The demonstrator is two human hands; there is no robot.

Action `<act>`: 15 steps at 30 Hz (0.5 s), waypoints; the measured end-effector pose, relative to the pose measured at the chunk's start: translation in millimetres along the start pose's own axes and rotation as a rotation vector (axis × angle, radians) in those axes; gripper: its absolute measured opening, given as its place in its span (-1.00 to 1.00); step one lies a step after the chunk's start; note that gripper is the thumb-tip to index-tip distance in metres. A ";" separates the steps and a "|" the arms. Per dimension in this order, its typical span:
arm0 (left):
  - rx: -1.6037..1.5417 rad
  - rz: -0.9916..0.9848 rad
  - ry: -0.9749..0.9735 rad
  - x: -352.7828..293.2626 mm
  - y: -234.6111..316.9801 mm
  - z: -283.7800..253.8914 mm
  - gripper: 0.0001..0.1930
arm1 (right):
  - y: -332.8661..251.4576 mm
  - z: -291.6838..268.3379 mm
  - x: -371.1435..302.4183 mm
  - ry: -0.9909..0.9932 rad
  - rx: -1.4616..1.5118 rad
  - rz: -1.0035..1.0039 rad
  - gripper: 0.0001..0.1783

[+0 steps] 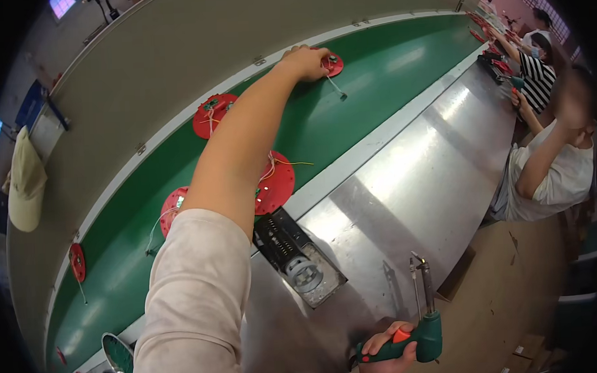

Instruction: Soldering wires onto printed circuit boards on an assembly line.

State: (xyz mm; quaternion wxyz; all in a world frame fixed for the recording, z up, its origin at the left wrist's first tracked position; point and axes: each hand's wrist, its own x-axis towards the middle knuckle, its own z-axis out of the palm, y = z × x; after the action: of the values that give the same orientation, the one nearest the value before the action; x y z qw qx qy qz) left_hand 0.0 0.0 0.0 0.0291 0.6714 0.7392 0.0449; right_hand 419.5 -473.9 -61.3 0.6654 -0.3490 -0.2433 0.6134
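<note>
My left arm stretches across to the far side of a green conveyor belt (400,65). There my left hand (303,63) has its fingers closed at the left edge of a red round plate (334,63) with a small circuit piece and a white wire lead. Part of the grip is hidden by the hand itself. Low on the right, my right hand (388,356) is wrapped round the handle of a green soldering gun (427,337) with an orange trigger, its metal tip pointing up. Nearer on the belt lie more red plates (282,187) with wires, partly behind my forearm.
A metal worktable (405,195) runs along the belt, bearing a black fixture with a grey round part (306,276). A tall grey panel (173,65) borders the belt's far side. A cap (26,182) hangs at left. Co-workers sit along the right, one in a white shirt (558,175).
</note>
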 end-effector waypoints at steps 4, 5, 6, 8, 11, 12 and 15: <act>0.037 0.070 -0.013 1.7 -27.8 -7.0 -0.43 | 8.2 9.3 6.1 -0.044 0.009 0.027 -0.48; 0.069 0.158 -0.008 -3.6 -37.7 -5.9 -0.53 | -0.6 12.6 9.9 -0.056 0.026 0.017 -0.48; 0.059 0.250 0.031 -23.9 -21.2 -8.6 -0.57 | -6.0 15.5 1.7 -0.015 0.020 0.015 -0.48; 0.026 0.254 0.084 -73.5 -36.7 -10.1 -0.51 | -10.9 15.2 5.3 -0.007 -0.020 -0.017 -0.47; 0.131 0.194 0.170 -157.4 -108.3 -14.5 -0.41 | -3.6 26.8 9.6 -0.075 0.004 -0.043 -0.52; 0.232 0.122 0.172 -181.0 -119.5 -17.7 -0.37 | -3.9 28.4 9.5 -0.080 0.009 -0.033 -0.52; 0.247 -0.041 0.161 -215.1 -139.7 -20.1 -0.30 | 0.2 29.2 11.1 -0.082 0.020 -0.060 -0.53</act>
State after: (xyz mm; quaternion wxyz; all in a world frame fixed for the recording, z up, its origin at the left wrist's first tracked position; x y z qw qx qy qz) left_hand -119.5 -227.8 1.5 -0.1123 0.6487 0.7527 0.0067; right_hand 398.9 -458.1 -44.0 0.6764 -0.3093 -0.2747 0.6093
